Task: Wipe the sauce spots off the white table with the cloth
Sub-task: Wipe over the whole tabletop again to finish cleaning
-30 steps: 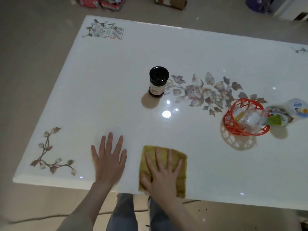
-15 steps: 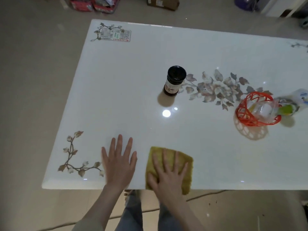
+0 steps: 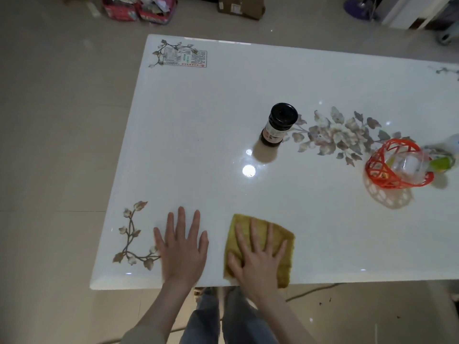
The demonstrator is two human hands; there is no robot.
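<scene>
A glossy white table [image 3: 198, 150] with printed flower patterns fills the view. A yellow-green cloth [image 3: 285, 239] lies flat at the near edge. My right hand [image 3: 258, 256] presses flat on the cloth with fingers spread, not gripping it. My left hand [image 3: 182, 247] rests flat on the bare table to the left of the cloth, fingers apart, holding nothing. I cannot make out any sauce spots on the surface.
A dark jar [image 3: 279, 124] with a black lid stands mid-table. An orange mesh basket [image 3: 397, 167] holding plastic packets sits at the right, with a bottle lying beside it. A printed card [image 3: 185, 57] lies at the far left corner. Boxes and bags stand on the floor beyond.
The view has shifted, so the table sits further right in the frame. Both hands stay flat near the front edge, the right one still on the cloth.
</scene>
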